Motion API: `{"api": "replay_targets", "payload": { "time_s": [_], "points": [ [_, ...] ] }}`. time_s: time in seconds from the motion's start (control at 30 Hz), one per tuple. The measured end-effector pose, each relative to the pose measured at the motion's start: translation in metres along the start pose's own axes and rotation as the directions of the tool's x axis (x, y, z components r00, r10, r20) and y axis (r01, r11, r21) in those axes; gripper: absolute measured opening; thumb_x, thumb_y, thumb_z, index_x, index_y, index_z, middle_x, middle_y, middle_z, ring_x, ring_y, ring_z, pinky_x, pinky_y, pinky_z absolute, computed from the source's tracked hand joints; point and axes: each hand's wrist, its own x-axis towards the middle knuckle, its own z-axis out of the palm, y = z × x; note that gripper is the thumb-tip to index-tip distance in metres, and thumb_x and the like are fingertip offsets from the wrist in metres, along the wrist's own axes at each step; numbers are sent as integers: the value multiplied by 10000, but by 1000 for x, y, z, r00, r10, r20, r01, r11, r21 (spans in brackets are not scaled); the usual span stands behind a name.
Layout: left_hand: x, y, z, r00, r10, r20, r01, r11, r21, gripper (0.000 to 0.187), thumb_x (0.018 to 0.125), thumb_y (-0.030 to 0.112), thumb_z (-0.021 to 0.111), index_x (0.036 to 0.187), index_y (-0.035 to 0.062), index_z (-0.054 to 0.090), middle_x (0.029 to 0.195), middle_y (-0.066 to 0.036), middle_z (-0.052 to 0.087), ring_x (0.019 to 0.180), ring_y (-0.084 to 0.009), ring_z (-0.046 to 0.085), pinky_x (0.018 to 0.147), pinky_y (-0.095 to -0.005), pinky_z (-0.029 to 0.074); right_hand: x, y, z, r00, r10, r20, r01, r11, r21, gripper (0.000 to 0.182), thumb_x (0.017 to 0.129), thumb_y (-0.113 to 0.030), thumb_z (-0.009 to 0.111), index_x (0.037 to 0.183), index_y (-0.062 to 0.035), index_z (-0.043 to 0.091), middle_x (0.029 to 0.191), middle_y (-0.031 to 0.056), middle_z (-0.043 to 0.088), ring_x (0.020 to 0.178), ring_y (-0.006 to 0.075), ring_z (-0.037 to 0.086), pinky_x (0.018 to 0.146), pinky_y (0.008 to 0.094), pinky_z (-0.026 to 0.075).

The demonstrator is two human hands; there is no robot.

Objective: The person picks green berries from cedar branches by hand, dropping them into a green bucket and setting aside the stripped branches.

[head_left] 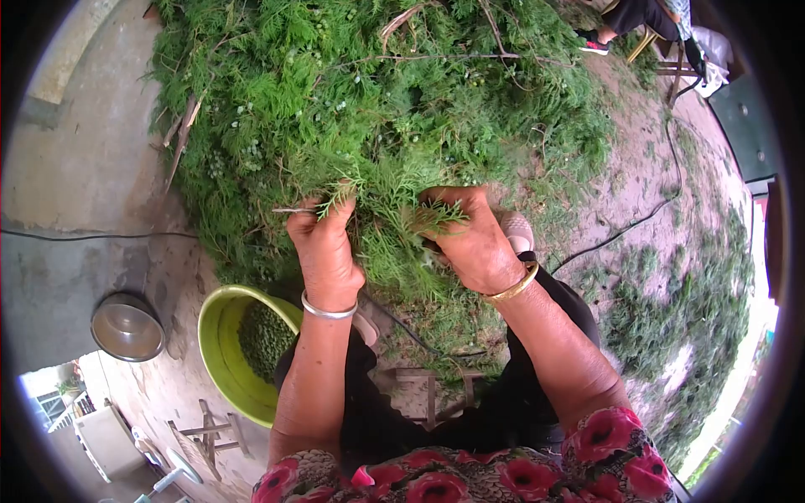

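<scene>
My left hand (325, 256), with a silver bangle at its wrist, is closed on the twig end of a green conifer sprig (386, 201). A bit of the twig (293, 210) sticks out to the left of the fingers. My right hand (476, 243), wearing a gold bangle, pinches feathery leaves on the sprig's other side; its fingertips are partly hidden by foliage. Both hands hover at the near edge of a big heap of conifer branches (319, 92) dotted with pale berries. Below my left hand stands a yellow-green bucket (216, 335) containing many small green berries (264, 339).
A metal bowl (127, 329) rests on the floor at left, with a wooden stool (210, 436) below it. Black cable (625, 226) crosses the ground at right, near scattered clippings (679, 310). At top right, another person's shoe (594, 44) shows beside the heap.
</scene>
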Motion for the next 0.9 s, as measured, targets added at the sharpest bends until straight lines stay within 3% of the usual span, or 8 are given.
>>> {"api": "replay_targets", "payload": {
  "time_s": [0.07, 0.17, 0.3, 0.37, 0.47, 0.53, 0.7, 0.9],
  "points": [
    [-1, 1, 2, 998, 62, -7, -61, 997, 42, 126, 778, 57, 735, 900, 39, 709, 885, 12, 669, 804, -103, 578, 784, -283, 428, 1, -1, 1, 995, -99, -28, 99, 995, 11, 206, 767, -107, 746, 763, 61, 626, 622, -7, 567, 585, 42, 462, 487, 241, 386],
    [-1, 2, 3, 999, 42, -9, -42, 997, 70, 139, 777, 58, 737, 909, 37, 696, 895, 7, 664, 822, -105, 578, 778, -280, 425, 9, -17, -2, 968, 197, 158, -178, 976, -125, 180, 771, -83, 746, 766, 55, 631, 617, -2, 582, 560, 47, 490, 478, 232, 399],
    [4, -11, -4, 993, -70, -92, 65, 996, -54, 197, 772, 58, 745, 947, 26, 662, 936, -19, 653, 842, -124, 581, 804, -300, 441, 9, -13, 1, 976, 198, 89, -213, 951, 222, 138, 761, -54, 744, 770, 37, 640, 638, 14, 608, 564, 71, 533, 502, 246, 437],
    [4, -8, -1, 979, -194, -64, 174, 955, -241, 244, 782, -1, 702, 1006, 24, 609, 979, -90, 651, 854, -199, 626, 757, -375, 555, 9, -6, 0, 977, 201, 70, -213, 914, 346, 131, 754, -44, 747, 774, 34, 643, 651, 22, 617, 569, 79, 547, 513, 255, 446],
    [3, -4, 2, 976, -215, -24, 198, 936, -291, 247, 781, -6, 705, 1006, 25, 608, 972, -85, 648, 863, -198, 624, 764, -375, 555, 7, -2, -3, 965, 226, 136, -263, 846, 463, 293, 830, -252, 711, 836, 29, 629, 797, 88, 661, 715, 161, 627, 625, 288, 505],
    [-1, -3, 7, 976, -189, -108, 161, 962, -221, 284, 773, 21, 733, 1008, 37, 574, 993, -67, 623, 901, -177, 591, 821, -362, 505, 3, -9, -1, 970, 213, 121, -231, 637, 736, 179, 823, -50, 565, 915, 84, 640, 849, 122, 671, 703, 173, 634, 631, 297, 522],
    [-2, -11, 4, 969, -94, -227, 71, 992, -107, 323, 765, 62, 771, 985, 58, 535, 1004, -44, 598, 966, -147, 542, 877, -341, 444, 8, 6, -7, 991, 123, 52, -127, 743, 657, 244, 816, -50, 503, 965, 103, 622, 901, 146, 672, 752, 202, 644, 710, 313, 531],
    [-3, -9, -1, 993, -53, -102, 46, 996, -71, 373, 772, 88, 769, 1070, 33, 552, 1035, -32, 611, 948, -141, 547, 879, -327, 426, 13, -2, -2, 987, 160, 0, -130, 799, 587, 153, 796, -3, 595, 925, 74, 625, 886, 119, 668, 712, 166, 619, 685, 299, 509]
  ]
}}
